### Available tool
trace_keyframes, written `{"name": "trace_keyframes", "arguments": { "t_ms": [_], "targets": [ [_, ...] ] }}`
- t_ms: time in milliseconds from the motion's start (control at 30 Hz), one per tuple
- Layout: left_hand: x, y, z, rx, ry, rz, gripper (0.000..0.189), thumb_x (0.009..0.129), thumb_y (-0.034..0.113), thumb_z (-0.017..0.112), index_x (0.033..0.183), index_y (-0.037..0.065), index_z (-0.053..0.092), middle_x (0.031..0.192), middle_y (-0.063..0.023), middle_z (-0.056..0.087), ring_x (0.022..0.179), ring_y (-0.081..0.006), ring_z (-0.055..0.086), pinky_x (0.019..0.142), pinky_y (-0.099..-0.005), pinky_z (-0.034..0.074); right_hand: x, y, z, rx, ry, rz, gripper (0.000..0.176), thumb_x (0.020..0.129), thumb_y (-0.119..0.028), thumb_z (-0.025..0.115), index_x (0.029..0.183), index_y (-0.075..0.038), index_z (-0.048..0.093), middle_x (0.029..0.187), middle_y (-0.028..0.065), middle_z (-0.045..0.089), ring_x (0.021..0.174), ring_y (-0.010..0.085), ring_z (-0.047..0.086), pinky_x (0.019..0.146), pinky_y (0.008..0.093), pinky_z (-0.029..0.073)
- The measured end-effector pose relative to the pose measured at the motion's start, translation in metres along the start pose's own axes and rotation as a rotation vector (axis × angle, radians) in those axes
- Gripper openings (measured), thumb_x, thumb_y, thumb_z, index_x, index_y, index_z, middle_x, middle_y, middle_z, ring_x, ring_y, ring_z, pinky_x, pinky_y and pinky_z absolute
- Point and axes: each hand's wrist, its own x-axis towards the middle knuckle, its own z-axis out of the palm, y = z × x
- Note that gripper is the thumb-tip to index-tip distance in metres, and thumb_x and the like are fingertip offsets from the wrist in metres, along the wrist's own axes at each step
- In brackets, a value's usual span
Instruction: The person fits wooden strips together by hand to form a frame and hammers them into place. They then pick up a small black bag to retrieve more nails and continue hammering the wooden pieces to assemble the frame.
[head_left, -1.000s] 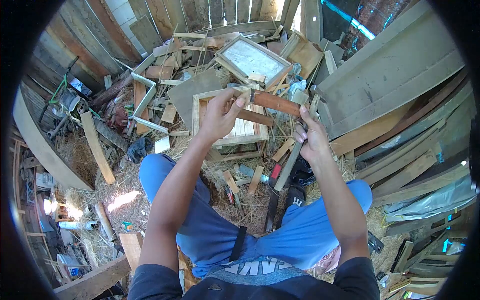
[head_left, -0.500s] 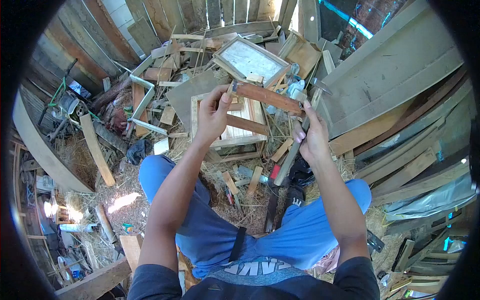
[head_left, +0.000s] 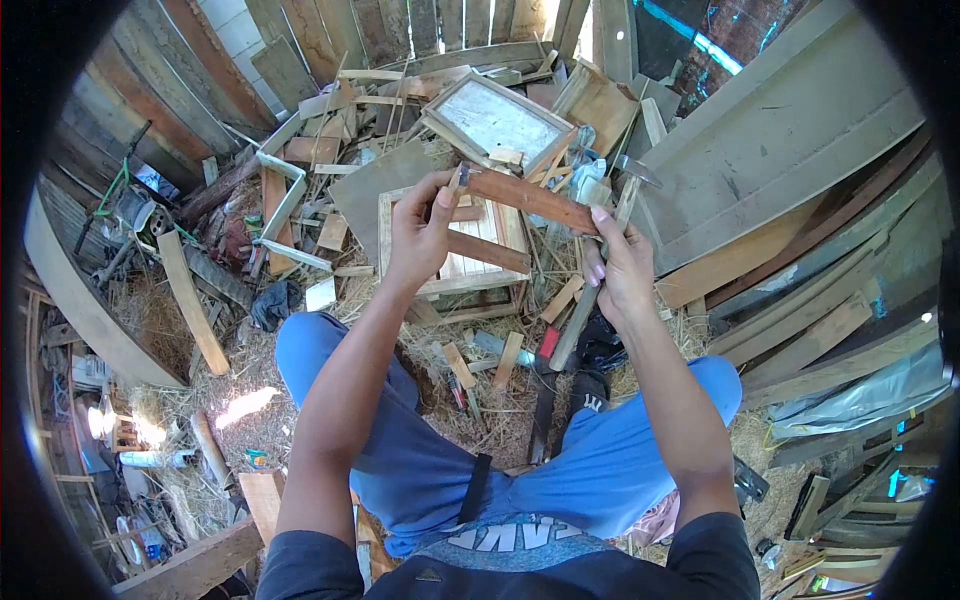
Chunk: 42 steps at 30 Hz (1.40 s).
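A reddish-brown wooden piece is held up between my two hands, sloping down to the right. My left hand pinches its left end, with fingers closed around the end. At the right end my right hand grips it, the thumb on top. Below the piece, another brown wooden strip extends right from beside my left hand, over a wooden frame box on the ground. Past my right hand slants a long grey wooden strip; whether the hand touches it is unclear.
A white-panelled frame and scrap wood lie ahead. Large boards lean at the right, and a curved plank stands at the left. Between my legs are a dark saw-like tool, small wood blocks and straw.
My right hand has shifted slightly, its thumb now lying further over the end of the wooden piece. The view has moved a little; both hands still hold the piece.
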Motion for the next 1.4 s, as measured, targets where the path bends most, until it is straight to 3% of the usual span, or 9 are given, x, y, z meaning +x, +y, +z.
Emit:
{"name": "trace_keyframes", "arguments": {
  "t_ms": [233, 400, 500, 633, 867, 967, 1033, 1200, 1400],
  "targets": [
    [-0.001, 0.004, 0.001, 0.037, -0.004, 0.034, 0.037, 0.108, 0.026, 0.053, 0.125, -0.005, 0.062, 0.111, -0.0086, 0.067, 0.1, -0.012, 0.064, 0.086, -0.0306, 0.06, -0.001, 0.001, 0.002, -0.059, 0.047, -0.031, 0.028, 0.1, -0.026, 0.068, 0.111, 0.0, 0.063, 0.086, 0.0109, 0.07, 0.045, 0.0061, 0.042, 0.041, 0.0228, 0.034],
    [0.0, 0.003, 0.0, -0.006, -0.024, 0.004, 0.037, 0.108, 0.026, 0.054, 0.126, -0.005, 0.062, 0.111, -0.0086, 0.067, 0.101, -0.0122, 0.063, 0.087, -0.0309, 0.06, -0.003, 0.0, 0.004, -0.088, 0.055, -0.032, 0.025, 0.099, -0.026, 0.071, 0.1, -0.003, 0.063, 0.061, -0.0027, 0.049, 0.043, 0.0061, 0.04, 0.039, 0.0247, 0.033],
    [-0.001, -0.001, -0.001, 0.06, -0.025, 0.003, 0.037, 0.108, 0.028, 0.055, 0.125, -0.005, 0.063, 0.107, -0.0073, 0.068, 0.099, -0.011, 0.062, 0.085, -0.028, 0.055, -0.003, -0.001, 0.006, -0.146, 0.083, -0.036, 0.027, 0.099, -0.029, 0.071, 0.095, -0.004, 0.062, 0.058, -0.004, 0.045, 0.043, 0.0069, 0.039, 0.04, 0.0247, 0.031],
    [-0.001, -0.002, -0.002, 0.07, -0.033, -0.1, 0.038, 0.108, 0.03, 0.056, 0.125, -0.004, 0.064, 0.1, -0.0043, 0.068, 0.092, -0.0087, 0.059, 0.081, -0.0248, 0.047, -0.001, 0.003, 0.003, -0.135, 0.083, -0.046, 0.028, 0.099, -0.029, 0.07, 0.094, -0.003, 0.061, 0.059, -0.0035, 0.046, 0.043, 0.007, 0.039, 0.041, 0.0247, 0.03],
    [0.001, -0.01, 0.001, 0.061, 0.02, -0.105, 0.04, 0.108, 0.033, 0.054, 0.125, -0.003, 0.064, 0.091, -0.0018, 0.065, 0.083, -0.0062, 0.056, 0.075, -0.0237, 0.047, 0.001, 0.004, 0.001, -0.107, 0.079, -0.033, 0.03, 0.1, -0.031, 0.068, 0.095, -0.002, 0.062, 0.061, -0.0014, 0.049, 0.042, 0.0075, 0.038, 0.04, 0.0247, 0.03],
    [0.004, -0.014, -0.001, -0.024, -0.005, -0.186, 0.04, 0.109, 0.036, 0.053, 0.119, -0.001, 0.066, 0.08, 0.0019, 0.058, 0.073, -0.0035, 0.05, 0.064, -0.0213, 0.044, 0.0, -0.002, 0.003, -0.068, 0.059, -0.018, 0.03, 0.102, -0.03, 0.067, 0.098, -0.001, 0.063, 0.065, 0.0007, 0.054, 0.043, 0.0073, 0.039, 0.04, 0.0248, 0.031],
    [0.006, -0.007, 0.003, -0.087, 0.046, -0.331, 0.046, 0.111, 0.043, 0.044, 0.107, 0.003, 0.066, 0.066, 0.0048, 0.044, 0.058, -0.0041, 0.039, 0.052, -0.0233, 0.033, -0.002, -0.007, 0.006, -0.045, 0.044, -0.008, 0.029, 0.102, -0.029, 0.065, 0.1, 0.0, 0.063, 0.065, -0.0002, 0.052, 0.043, 0.0072, 0.039, 0.039, 0.0252, 0.032],
    [0.008, -0.007, 0.001, -0.206, 0.095, -0.466, 0.051, 0.109, 0.05, 0.042, 0.109, 0.004, 0.065, 0.069, 0.0036, 0.044, 0.057, -0.0051, 0.04, 0.05, -0.0233, 0.033, -0.003, -0.009, 0.007, -0.144, 0.01, -0.031, 0.032, 0.103, -0.03, 0.064, 0.106, 0.003, 0.065, 0.082, 0.0087, 0.069, 0.043, 0.0067, 0.039, 0.038, 0.0245, 0.032],
    [0.013, -0.008, -0.008, -0.428, 0.292, -0.646, 0.053, 0.108, 0.055, 0.043, 0.117, 0.006, 0.06, 0.073, 0.0015, 0.042, 0.058, -0.0077, 0.038, 0.051, -0.0235, 0.033, 0.001, 0.001, 0.0, -0.299, -0.029, 0.034, 0.034, 0.101, -0.028, 0.067, 0.116, 0.003, 0.068, 0.065, 0.0004, 0.059, 0.041, 0.0054, 0.038, 0.038, 0.0245, 0.03]
  ]
}}
